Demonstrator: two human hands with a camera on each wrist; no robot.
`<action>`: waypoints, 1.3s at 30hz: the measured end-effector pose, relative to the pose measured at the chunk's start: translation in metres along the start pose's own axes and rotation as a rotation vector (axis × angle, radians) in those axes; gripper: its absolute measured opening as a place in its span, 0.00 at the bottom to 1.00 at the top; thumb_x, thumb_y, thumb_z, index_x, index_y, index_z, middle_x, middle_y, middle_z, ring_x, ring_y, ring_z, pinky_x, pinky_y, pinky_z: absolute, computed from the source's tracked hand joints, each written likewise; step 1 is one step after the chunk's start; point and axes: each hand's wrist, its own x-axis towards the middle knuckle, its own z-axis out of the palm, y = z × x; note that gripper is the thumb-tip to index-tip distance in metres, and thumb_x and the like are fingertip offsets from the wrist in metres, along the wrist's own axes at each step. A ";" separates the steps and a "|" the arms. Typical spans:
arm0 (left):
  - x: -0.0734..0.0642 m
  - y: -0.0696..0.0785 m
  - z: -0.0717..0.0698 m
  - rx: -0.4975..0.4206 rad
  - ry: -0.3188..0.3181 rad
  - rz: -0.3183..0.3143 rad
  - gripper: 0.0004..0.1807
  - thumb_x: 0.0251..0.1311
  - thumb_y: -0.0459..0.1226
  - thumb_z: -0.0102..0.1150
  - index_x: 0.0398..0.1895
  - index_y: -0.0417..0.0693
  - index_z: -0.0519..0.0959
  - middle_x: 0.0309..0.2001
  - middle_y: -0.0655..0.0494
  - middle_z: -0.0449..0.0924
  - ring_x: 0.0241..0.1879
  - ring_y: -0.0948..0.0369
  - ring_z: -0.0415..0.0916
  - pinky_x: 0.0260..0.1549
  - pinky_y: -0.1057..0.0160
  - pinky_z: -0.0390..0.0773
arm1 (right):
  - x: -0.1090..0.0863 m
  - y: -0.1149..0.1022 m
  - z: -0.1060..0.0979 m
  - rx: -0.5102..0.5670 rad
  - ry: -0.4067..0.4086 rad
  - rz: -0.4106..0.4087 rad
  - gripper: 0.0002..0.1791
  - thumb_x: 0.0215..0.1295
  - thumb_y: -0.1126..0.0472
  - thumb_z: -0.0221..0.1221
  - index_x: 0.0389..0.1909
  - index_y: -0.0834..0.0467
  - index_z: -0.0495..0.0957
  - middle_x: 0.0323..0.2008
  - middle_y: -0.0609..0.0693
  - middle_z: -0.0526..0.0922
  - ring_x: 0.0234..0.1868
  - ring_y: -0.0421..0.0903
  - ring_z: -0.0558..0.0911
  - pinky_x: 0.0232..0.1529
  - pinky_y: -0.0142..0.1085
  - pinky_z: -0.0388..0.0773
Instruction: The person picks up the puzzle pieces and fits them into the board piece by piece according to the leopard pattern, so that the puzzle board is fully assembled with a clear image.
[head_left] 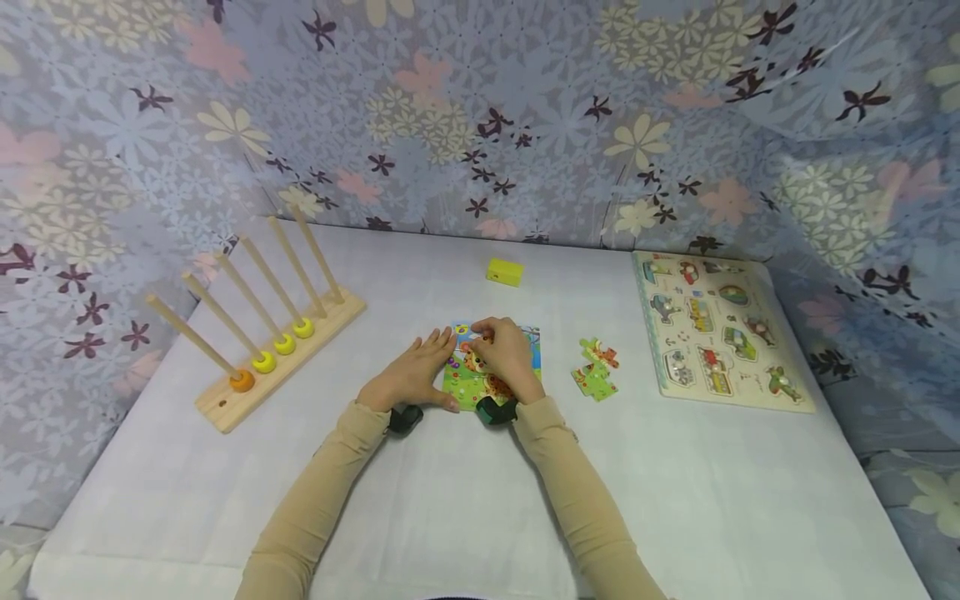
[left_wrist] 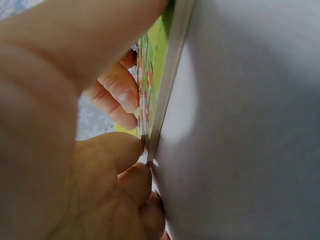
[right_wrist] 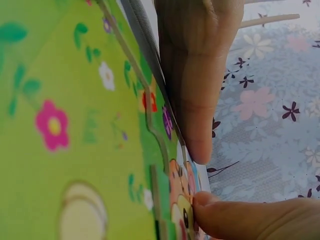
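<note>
Fingers, left: straight on the left hand (head_left: 408, 375), lying along the left edge of the puzzle (head_left: 474, 383); its thumb stands apart, at the front left corner.
Fingers, right: bent on the right hand (head_left: 510, 354), touching the top of the puzzle; whether they pinch a piece, I cannot tell.
Puzzle: lies flat on the white table (head_left: 450, 517), partly under the right hand; its picture has green grass, flowers and a spotted animal.
Loose pieces (head_left: 596, 382): near the puzzle, on its right side, close together.
Yellow block (head_left: 505, 272): behind the puzzle.
Peg stand (head_left: 288, 360): left of the puzzle, with one orange bead (head_left: 241, 381) and three yellow beads (head_left: 263, 361) low on the pegs.
Picture board (head_left: 750, 400): right of the puzzle, farther than the loose pieces.
Sleeves (head_left: 322, 492): tan, in front of the puzzle.
Flowered cloth (head_left: 480, 125): behind the puzzle, beyond the yellow block.
</note>
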 end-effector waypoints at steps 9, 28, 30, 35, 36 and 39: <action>0.000 0.000 0.001 -0.002 0.012 0.003 0.62 0.49 0.56 0.69 0.76 0.37 0.43 0.78 0.41 0.37 0.78 0.45 0.35 0.76 0.43 0.41 | -0.002 0.001 0.000 0.016 0.035 -0.026 0.17 0.62 0.59 0.64 0.50 0.60 0.81 0.36 0.55 0.79 0.33 0.47 0.75 0.33 0.37 0.75; 0.000 0.002 -0.002 0.014 0.009 0.006 0.62 0.47 0.60 0.69 0.77 0.40 0.46 0.78 0.40 0.39 0.78 0.45 0.37 0.76 0.44 0.44 | 0.000 0.012 -0.015 0.193 -0.063 -0.002 0.18 0.66 0.56 0.61 0.53 0.59 0.80 0.42 0.57 0.82 0.37 0.49 0.80 0.36 0.36 0.78; 0.001 0.003 -0.001 0.024 -0.004 -0.017 0.62 0.47 0.59 0.70 0.77 0.42 0.45 0.78 0.42 0.37 0.78 0.47 0.37 0.76 0.45 0.43 | 0.000 0.017 -0.023 0.246 -0.087 0.005 0.18 0.68 0.56 0.59 0.55 0.59 0.79 0.44 0.57 0.82 0.37 0.49 0.80 0.34 0.34 0.77; 0.001 0.003 -0.001 0.024 0.002 -0.019 0.63 0.46 0.58 0.70 0.77 0.41 0.44 0.78 0.41 0.37 0.78 0.46 0.37 0.76 0.44 0.42 | -0.001 0.042 -0.054 0.336 -0.053 0.063 0.19 0.71 0.55 0.56 0.58 0.58 0.76 0.50 0.60 0.79 0.41 0.55 0.82 0.37 0.37 0.81; 0.001 0.003 -0.001 0.023 0.004 -0.015 0.63 0.46 0.58 0.71 0.77 0.41 0.44 0.78 0.41 0.37 0.78 0.46 0.37 0.76 0.44 0.42 | -0.003 0.048 -0.062 0.350 -0.037 0.092 0.19 0.71 0.55 0.56 0.59 0.58 0.76 0.51 0.60 0.79 0.42 0.56 0.82 0.38 0.37 0.81; 0.001 0.001 -0.001 0.028 0.005 -0.016 0.63 0.46 0.58 0.70 0.77 0.41 0.44 0.78 0.41 0.36 0.78 0.46 0.36 0.76 0.44 0.41 | -0.010 0.069 -0.085 0.306 0.040 0.160 0.21 0.71 0.53 0.55 0.60 0.58 0.75 0.53 0.61 0.79 0.48 0.56 0.81 0.40 0.35 0.80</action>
